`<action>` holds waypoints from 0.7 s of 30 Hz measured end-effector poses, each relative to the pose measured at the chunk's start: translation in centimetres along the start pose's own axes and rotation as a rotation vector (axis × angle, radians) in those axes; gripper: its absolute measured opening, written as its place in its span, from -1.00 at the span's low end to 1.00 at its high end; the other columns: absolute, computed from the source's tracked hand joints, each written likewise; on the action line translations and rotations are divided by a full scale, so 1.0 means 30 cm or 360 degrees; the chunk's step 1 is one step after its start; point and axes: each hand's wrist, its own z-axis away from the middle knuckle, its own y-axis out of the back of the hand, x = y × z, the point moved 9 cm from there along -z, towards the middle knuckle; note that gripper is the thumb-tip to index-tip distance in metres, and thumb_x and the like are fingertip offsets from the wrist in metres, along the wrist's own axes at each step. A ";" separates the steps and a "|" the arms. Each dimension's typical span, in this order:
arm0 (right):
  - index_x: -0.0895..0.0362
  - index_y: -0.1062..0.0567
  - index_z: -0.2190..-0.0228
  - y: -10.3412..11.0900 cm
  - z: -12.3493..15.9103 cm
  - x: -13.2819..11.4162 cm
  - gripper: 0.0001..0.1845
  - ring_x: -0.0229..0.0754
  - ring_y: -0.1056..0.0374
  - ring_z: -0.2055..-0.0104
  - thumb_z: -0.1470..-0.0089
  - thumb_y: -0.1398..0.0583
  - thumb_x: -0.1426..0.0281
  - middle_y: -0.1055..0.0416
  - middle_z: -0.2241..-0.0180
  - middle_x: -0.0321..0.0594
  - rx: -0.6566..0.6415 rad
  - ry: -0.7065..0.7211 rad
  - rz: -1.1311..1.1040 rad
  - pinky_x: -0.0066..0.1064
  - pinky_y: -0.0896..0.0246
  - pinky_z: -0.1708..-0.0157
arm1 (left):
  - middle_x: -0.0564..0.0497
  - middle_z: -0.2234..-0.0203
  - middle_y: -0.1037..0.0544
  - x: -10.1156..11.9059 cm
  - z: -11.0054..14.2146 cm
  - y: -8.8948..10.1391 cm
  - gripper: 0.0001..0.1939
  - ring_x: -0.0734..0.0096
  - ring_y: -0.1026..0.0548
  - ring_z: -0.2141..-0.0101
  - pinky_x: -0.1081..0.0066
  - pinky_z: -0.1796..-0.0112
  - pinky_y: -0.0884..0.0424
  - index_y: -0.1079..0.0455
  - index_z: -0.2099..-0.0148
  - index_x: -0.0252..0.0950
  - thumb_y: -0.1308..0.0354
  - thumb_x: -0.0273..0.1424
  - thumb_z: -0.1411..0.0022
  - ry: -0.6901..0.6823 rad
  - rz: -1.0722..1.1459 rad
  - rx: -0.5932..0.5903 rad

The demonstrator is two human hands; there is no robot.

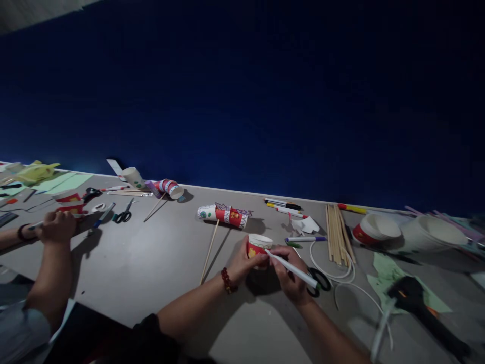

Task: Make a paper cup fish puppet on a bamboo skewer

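My left hand is wrapped round a red and white paper cup, its open rim facing up. A white marker pen with a green end sits in the grip of my right hand, its tip at the cup's side. Beside that hand lie black-handled scissors, partly hidden by it. Just beyond the cup, a decorated paper cup piece rests on its side, with a wooden stick running from it toward me.
Several wooden sticks, a white cord, paper cups and a black glue gun lie to the right. Markers lie at the back. At left, another person's hands work near scissors.
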 end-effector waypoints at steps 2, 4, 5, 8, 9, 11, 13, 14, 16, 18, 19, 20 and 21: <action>0.05 -0.50 0.25 -0.008 -0.001 -0.010 -0.88 -0.05 -0.48 0.31 -0.15 -0.18 0.36 -0.52 0.35 -0.18 -0.0043 0.0046 0.0069 -0.29 -0.40 0.37 | -0.08 0.17 -0.56 -0.006 -0.002 0.001 -0.42 0.19 -0.52 0.15 0.28 0.12 -0.43 -0.36 0.03 -0.27 -0.48 -0.21 0.06 0.0005 0.0006 -0.0007; 0.05 -0.49 0.25 -0.007 -0.004 -0.019 -0.89 -0.06 -0.48 0.31 -0.17 -0.17 0.36 -0.51 0.35 -0.19 -0.0035 0.0078 0.0117 -0.28 -0.40 0.34 | -0.08 0.17 -0.56 -0.011 -0.003 0.002 -0.43 0.20 -0.52 0.15 0.29 0.12 -0.43 -0.36 0.03 -0.27 -0.48 -0.22 0.05 0.0002 0.0008 -0.0016; 0.04 -0.49 0.26 -0.006 -0.005 -0.024 -0.90 -0.06 -0.47 0.32 -0.17 -0.17 0.36 -0.51 0.36 -0.20 -0.0025 0.0092 0.0134 -0.27 -0.40 0.33 | -0.08 0.17 -0.56 -0.012 -0.004 0.003 -0.42 0.21 -0.52 0.15 0.29 0.12 -0.43 -0.36 0.04 -0.27 -0.48 -0.22 0.06 -0.0001 0.0010 -0.0015; 0.04 -0.49 0.28 -0.004 -0.008 -0.033 -0.91 -0.07 -0.46 0.33 -0.17 -0.17 0.35 -0.50 0.38 -0.21 -0.0013 0.0125 0.0159 -0.27 -0.40 0.32 | -0.07 0.20 -0.56 -0.011 -0.005 0.005 -0.39 0.21 -0.52 0.18 0.28 0.11 -0.42 -0.37 0.05 -0.27 -0.50 -0.21 0.11 0.0014 0.0013 0.0009; 0.03 -0.49 0.28 -0.004 -0.008 -0.033 -0.91 -0.07 -0.46 0.33 -0.17 -0.17 0.35 -0.50 0.37 -0.21 -0.0013 0.0126 0.0158 -0.27 -0.40 0.32 | -0.08 0.20 -0.57 -0.009 -0.005 0.005 -0.38 0.21 -0.52 0.19 0.27 0.11 -0.41 -0.37 0.05 -0.27 -0.51 -0.21 0.13 0.0020 0.0017 0.0017; 0.03 -0.49 0.27 -0.004 -0.007 -0.030 -0.90 -0.07 -0.46 0.32 -0.17 -0.17 0.35 -0.50 0.36 -0.21 -0.0014 0.0124 0.0155 -0.28 -0.40 0.32 | -0.08 0.19 -0.56 -0.002 -0.004 0.002 -0.37 0.20 -0.52 0.18 0.26 0.11 -0.41 -0.37 0.05 -0.28 -0.52 -0.21 0.15 0.0027 0.0028 0.0026; 0.03 -0.48 0.26 -0.004 -0.005 -0.026 -0.90 -0.07 -0.45 0.31 -0.17 -0.17 0.35 -0.50 0.35 -0.20 -0.0014 0.0124 0.0159 -0.28 -0.40 0.32 | -0.09 0.18 -0.56 0.004 -0.003 0.000 -0.36 0.18 -0.52 0.18 0.26 0.12 -0.42 -0.37 0.05 -0.28 -0.52 -0.21 0.16 0.0024 0.0033 0.0030; 0.03 -0.48 0.26 -0.004 -0.003 -0.024 -0.91 -0.07 -0.45 0.31 -0.17 -0.17 0.35 -0.50 0.35 -0.20 -0.0019 0.0125 0.0159 -0.28 -0.40 0.31 | -0.10 0.17 -0.56 0.005 -0.003 -0.001 -0.37 0.17 -0.52 0.17 0.25 0.12 -0.42 -0.37 0.05 -0.28 -0.52 -0.22 0.16 0.0022 0.0032 0.0028; 0.04 -0.48 0.26 -0.005 -0.002 -0.021 -0.91 -0.07 -0.45 0.32 -0.18 -0.17 0.35 -0.49 0.36 -0.20 -0.0028 0.0121 0.0150 -0.27 -0.40 0.31 | -0.10 0.17 -0.56 0.003 -0.003 -0.001 -0.38 0.17 -0.52 0.17 0.25 0.12 -0.42 -0.38 0.05 -0.27 -0.52 -0.23 0.15 0.0018 0.0038 0.0021; 0.04 -0.48 0.26 -0.006 -0.002 -0.017 -0.91 -0.07 -0.46 0.32 -0.18 -0.17 0.35 -0.49 0.36 -0.19 -0.0039 0.0102 0.0130 -0.27 -0.41 0.32 | -0.09 0.18 -0.56 -0.003 -0.004 0.001 -0.38 0.19 -0.52 0.18 0.26 0.11 -0.42 -0.38 0.05 -0.26 -0.52 -0.24 0.15 0.0016 0.0058 0.0013; 0.05 -0.47 0.26 -0.006 -0.002 -0.015 -0.91 -0.07 -0.46 0.33 -0.19 -0.16 0.35 -0.49 0.36 -0.19 -0.0041 0.0090 0.0117 -0.28 -0.40 0.33 | -0.08 0.18 -0.57 -0.008 -0.005 0.001 -0.37 0.20 -0.52 0.19 0.26 0.11 -0.42 -0.38 0.05 -0.26 -0.53 -0.25 0.16 0.0018 0.0073 0.0009; 0.05 -0.47 0.25 -0.007 -0.003 -0.014 -0.91 -0.07 -0.46 0.33 -0.19 -0.16 0.35 -0.49 0.36 -0.19 -0.0047 0.0079 0.0103 -0.29 -0.40 0.34 | -0.08 0.19 -0.56 -0.012 -0.005 0.003 -0.36 0.21 -0.52 0.19 0.27 0.11 -0.41 -0.38 0.04 -0.27 -0.53 -0.25 0.16 0.0020 0.0090 0.0009; 0.05 -0.47 0.25 -0.008 -0.004 -0.013 -0.90 -0.07 -0.46 0.33 -0.19 -0.16 0.35 -0.49 0.36 -0.19 -0.0051 0.0071 0.0088 -0.29 -0.40 0.35 | -0.07 0.19 -0.56 -0.016 -0.005 0.004 -0.35 0.22 -0.52 0.19 0.28 0.11 -0.42 -0.37 0.03 -0.27 -0.53 -0.26 0.16 0.0023 0.0105 0.0010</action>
